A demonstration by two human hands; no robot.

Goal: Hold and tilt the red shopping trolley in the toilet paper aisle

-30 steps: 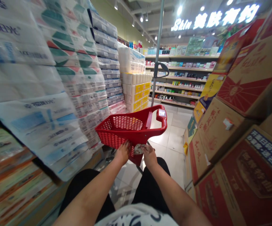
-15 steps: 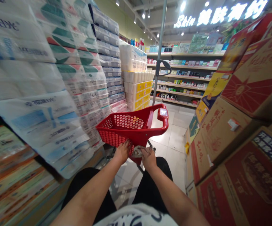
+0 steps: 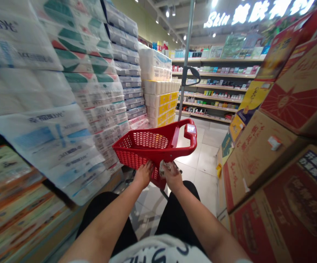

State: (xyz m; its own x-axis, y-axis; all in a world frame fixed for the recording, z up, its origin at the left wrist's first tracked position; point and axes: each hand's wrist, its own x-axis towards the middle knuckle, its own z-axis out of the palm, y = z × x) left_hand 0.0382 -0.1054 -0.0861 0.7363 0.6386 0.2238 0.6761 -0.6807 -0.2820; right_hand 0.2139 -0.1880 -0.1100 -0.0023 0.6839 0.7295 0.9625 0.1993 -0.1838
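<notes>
A red plastic shopping cart (image 3: 150,142) with a perforated basket and a loop handle stands in front of my knees. My left hand (image 3: 144,173) rests against the lower side of its basket, fingers stretched over the red plastic. To the right of it, my right hand (image 3: 173,176) is closed on a crumpled, pale, dirty-looking cloth (image 3: 162,168). That cloth is pressed to the cart's side panel below the handle, and part of it is covered by my fingers.
Tall stacks of wrapped toilet paper (image 3: 87,109) line the left. Cardboard boxes (image 3: 268,146) are piled high on the right. A grey pole (image 3: 187,40) with a dark hook-shaped grip rises behind the cart. Shelves of small products (image 3: 215,75) span the back, beyond the tiled floor (image 3: 202,157).
My right hand has moved the cloth up along the cart's side panel, nearer the handle. My left hand stays at nearly the same spot on the basket.
</notes>
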